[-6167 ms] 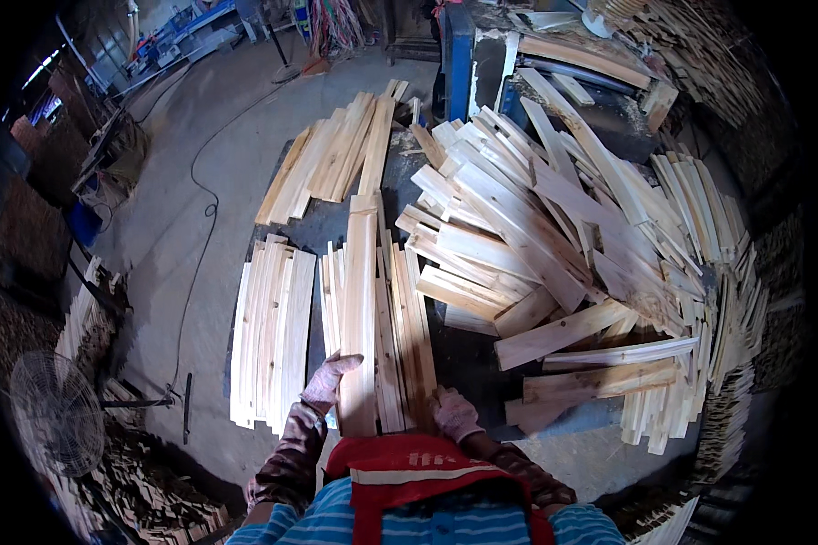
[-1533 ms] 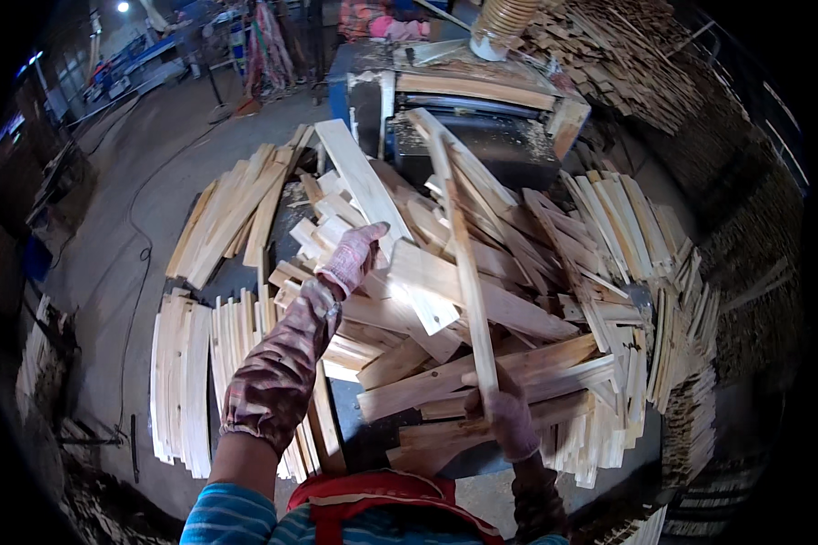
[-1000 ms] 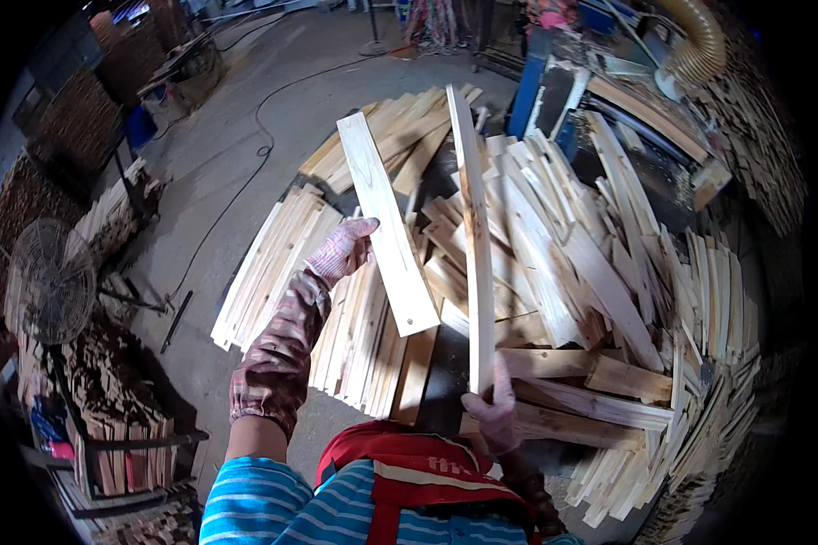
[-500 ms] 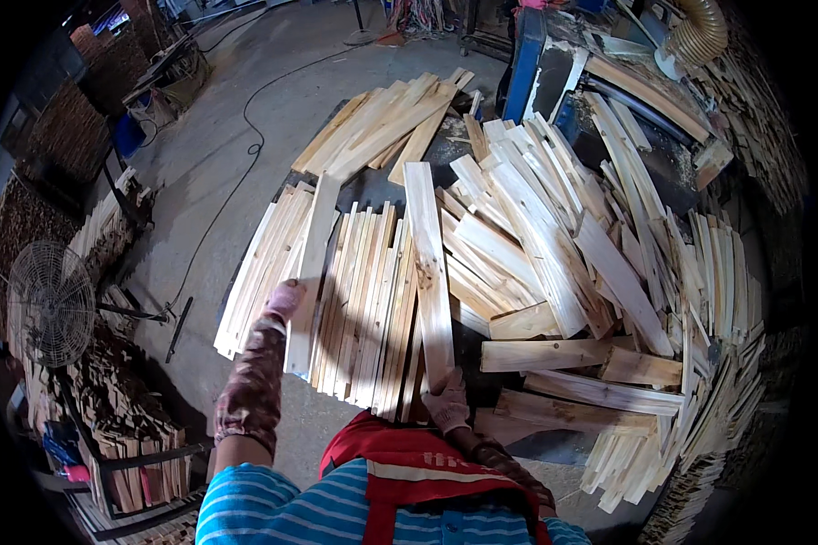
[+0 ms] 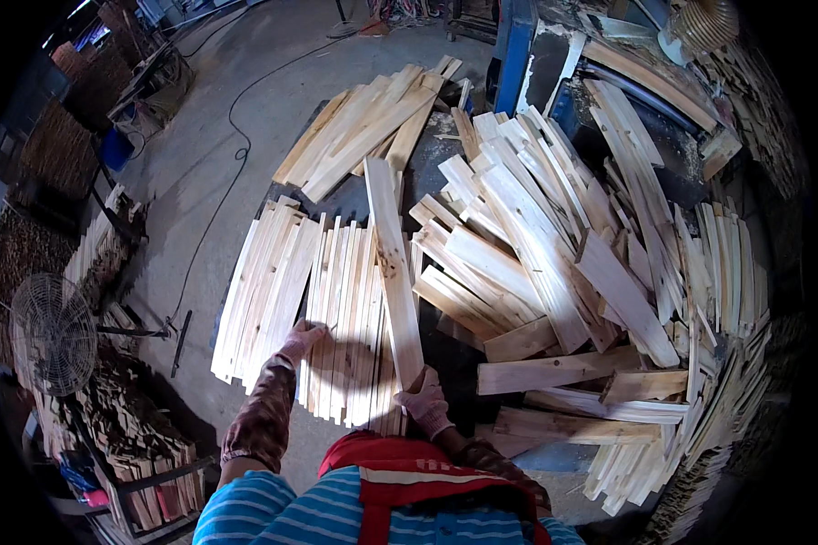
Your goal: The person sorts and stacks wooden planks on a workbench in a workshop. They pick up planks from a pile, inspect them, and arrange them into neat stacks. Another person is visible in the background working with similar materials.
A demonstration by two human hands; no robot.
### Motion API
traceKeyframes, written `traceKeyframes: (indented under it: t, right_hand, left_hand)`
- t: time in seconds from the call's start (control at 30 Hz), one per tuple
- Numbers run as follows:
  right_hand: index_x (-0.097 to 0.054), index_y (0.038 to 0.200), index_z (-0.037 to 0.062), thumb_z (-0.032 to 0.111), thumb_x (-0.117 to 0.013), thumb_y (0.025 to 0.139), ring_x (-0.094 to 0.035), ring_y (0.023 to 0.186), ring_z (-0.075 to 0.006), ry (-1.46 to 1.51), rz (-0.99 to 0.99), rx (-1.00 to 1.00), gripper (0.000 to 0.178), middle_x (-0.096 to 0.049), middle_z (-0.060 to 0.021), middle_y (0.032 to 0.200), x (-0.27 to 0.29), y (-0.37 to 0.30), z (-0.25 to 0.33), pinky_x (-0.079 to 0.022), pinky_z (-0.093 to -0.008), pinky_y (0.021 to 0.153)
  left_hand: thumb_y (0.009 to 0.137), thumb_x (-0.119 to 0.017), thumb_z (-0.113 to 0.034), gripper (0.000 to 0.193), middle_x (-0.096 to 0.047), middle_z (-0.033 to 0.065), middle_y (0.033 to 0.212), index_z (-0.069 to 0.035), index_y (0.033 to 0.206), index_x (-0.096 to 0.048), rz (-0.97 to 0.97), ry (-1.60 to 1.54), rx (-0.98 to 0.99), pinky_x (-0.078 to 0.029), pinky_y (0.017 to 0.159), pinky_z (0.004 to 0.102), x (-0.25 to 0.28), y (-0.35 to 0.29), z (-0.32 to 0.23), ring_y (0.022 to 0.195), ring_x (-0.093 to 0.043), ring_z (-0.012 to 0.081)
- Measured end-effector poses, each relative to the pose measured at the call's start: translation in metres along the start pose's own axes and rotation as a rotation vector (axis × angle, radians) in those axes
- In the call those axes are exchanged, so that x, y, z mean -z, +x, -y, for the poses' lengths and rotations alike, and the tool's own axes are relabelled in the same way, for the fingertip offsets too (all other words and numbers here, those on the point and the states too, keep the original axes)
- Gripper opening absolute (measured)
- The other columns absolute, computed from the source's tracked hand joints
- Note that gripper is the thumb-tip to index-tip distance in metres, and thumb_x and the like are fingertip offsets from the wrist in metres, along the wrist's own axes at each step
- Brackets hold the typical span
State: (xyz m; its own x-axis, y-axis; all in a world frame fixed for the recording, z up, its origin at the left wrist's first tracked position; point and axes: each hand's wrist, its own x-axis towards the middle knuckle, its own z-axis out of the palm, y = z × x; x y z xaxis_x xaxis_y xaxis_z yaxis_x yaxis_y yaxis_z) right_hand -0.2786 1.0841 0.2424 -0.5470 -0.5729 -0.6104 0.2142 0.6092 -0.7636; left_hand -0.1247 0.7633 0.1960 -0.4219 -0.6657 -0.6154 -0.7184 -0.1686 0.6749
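Observation:
My right hand point(image 5: 424, 400), in a pinkish glove, grips the near end of a long flat wooden board point(image 5: 393, 263) with dark knots. That board slants away from me across the right side of a row of narrow wooden strips point(image 5: 344, 300). At this row's left edge, my gloved left hand point(image 5: 304, 341) rests with its fingers reaching over the wood; no board is lifted in it. Left of that hand lies a group of boards point(image 5: 259, 291) set side by side.
A jumbled heap of boards point(image 5: 527, 245) covers the table's right side. More boards point(image 5: 364, 127) lie at the far end. A blue machine point(image 5: 515, 54) stands beyond the heap. On the left are a wire-caged fan point(image 5: 53, 334), a floor cable point(image 5: 243, 153) and stacked wood point(image 5: 145, 468).
The board under my left hand now lies against the left group, and that hand has moved right to the narrow strips. My right hand has shifted its board leftward.

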Motion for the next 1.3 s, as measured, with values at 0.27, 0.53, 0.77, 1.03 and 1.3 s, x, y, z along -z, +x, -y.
traceKeyframes:
  t: [0.27,0.53,0.77,1.03,1.3]
  right_hand:
    - [-0.048,0.123,0.002,0.03,-0.083,0.07,-0.061,0.101,-0.0319,-0.176,-0.071,0.253,0.069,-0.059,-0.0185,0.112,0.0,0.0,0.001,-0.051,-0.043,0.085]
    - [-0.047,0.137,0.0022,0.047,-0.07,0.09,-0.058,0.116,-0.0397,-0.27,-0.118,0.604,0.07,-0.055,-0.0233,0.13,0.02,-0.009,0.035,-0.048,-0.044,0.098]
    - [-0.037,0.149,-0.0023,0.063,-0.056,0.093,-0.047,0.136,-0.0405,-0.428,0.0,0.105,0.088,-0.045,-0.03,0.148,0.016,0.031,-0.011,-0.039,-0.0418,0.112]
    - [-0.04,0.149,-0.0006,0.067,-0.053,0.091,-0.043,0.139,-0.041,-0.614,0.163,0.054,0.09,-0.043,-0.0304,0.149,0.033,0.064,0.034,-0.037,-0.0448,0.114]
    - [-0.037,0.152,0.0012,0.064,-0.055,0.092,-0.031,0.146,-0.042,-0.749,-0.224,0.363,0.089,-0.035,-0.0265,0.155,-0.002,0.126,-0.006,-0.031,-0.0468,0.119]
  left_hand:
    - [0.094,-0.07,-0.031,0.064,-0.059,0.0179,0.139,-0.001,0.146,-0.046,-0.057,-0.283,-0.478,-0.045,0.108,0.0372,-0.083,-0.06,-0.111,0.132,-0.053,0.0248]
    - [0.093,-0.067,-0.021,0.042,-0.07,0.0166,0.109,0.004,0.126,-0.057,0.652,-1.014,-0.011,-0.058,0.089,0.0427,-0.059,-0.065,-0.129,0.094,-0.071,0.0276]
    - [0.098,-0.053,-0.059,0.073,-0.069,0.0122,0.116,0.003,0.137,-0.055,0.137,-0.292,-0.279,-0.049,0.099,0.035,0.042,-0.096,-0.111,0.109,-0.063,0.0203]
    - [0.096,-0.063,-0.051,0.073,-0.068,0.0166,0.121,0.008,0.137,-0.053,-0.005,0.174,-0.096,-0.047,0.1,0.0293,0.027,0.01,0.056,0.117,-0.061,0.0219]
    - [0.088,-0.073,-0.049,0.085,-0.057,0.0191,0.142,0.001,0.149,-0.043,-0.137,-0.206,-0.242,-0.038,0.112,0.035,0.011,0.04,0.015,0.134,-0.051,0.0271]
